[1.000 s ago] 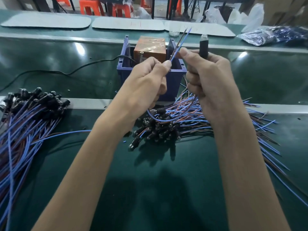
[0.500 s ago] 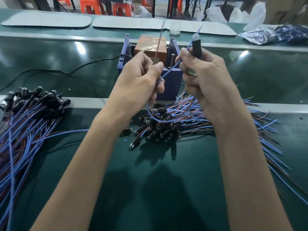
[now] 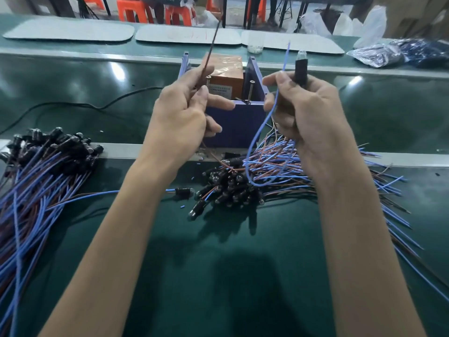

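My left hand (image 3: 181,113) pinches a thin brown wire (image 3: 211,48) that stands up past the blue box. My right hand (image 3: 307,110) grips a black LED holder (image 3: 300,68) with a clear tip, upright in the fist. It also pinches a blue wire (image 3: 285,57) between thumb and forefinger. That blue wire loops down below the hand to the heap. Both hands hover in front of a blue fixture box (image 3: 237,125) holding an orange block (image 3: 227,69).
A heap of black LED holders with blue and brown wires (image 3: 243,188) lies under my hands. A second bundle (image 3: 43,166) sits at the left. A black cable (image 3: 97,105) runs left of the box. White mats (image 3: 70,32) and a plastic bag (image 3: 398,53) lie beyond.
My hands have moved apart. The brown and blue wires, held together a second ago, are now separated: brown in the left hand, blue in the right.
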A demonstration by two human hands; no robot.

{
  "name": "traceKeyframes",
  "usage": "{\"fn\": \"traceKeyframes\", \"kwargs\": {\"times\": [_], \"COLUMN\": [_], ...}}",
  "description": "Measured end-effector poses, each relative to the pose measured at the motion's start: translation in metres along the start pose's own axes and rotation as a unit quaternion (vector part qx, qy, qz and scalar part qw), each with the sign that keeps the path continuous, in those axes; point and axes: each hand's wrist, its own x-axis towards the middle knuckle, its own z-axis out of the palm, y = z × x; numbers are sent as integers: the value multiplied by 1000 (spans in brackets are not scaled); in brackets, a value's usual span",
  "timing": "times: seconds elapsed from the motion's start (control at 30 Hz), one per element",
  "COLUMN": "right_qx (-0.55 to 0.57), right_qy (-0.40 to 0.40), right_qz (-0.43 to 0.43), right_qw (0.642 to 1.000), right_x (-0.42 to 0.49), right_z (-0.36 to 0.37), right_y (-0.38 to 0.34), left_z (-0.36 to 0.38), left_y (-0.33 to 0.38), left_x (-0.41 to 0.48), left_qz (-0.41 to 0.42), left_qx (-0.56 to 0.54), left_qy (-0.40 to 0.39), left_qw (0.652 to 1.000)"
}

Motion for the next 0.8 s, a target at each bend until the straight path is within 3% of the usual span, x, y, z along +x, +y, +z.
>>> {"fn": "traceKeyframes", "kwargs": {"times": [0.3, 0.8], "right_qx": [-9, 33], "right_qy": [29, 59], "right_qz": [-3, 41], "right_qw": [1000, 997], "right_x": [3, 9], "right_z": [0, -2], "right_y": [3, 1], "left_z": [-14, -12], "left_y": [-13, -12], "left_x": [7, 6], "left_qz": [24, 13], "left_qx": [82, 147], "left_qy": [97, 133], "left_qw": [992, 980]}}
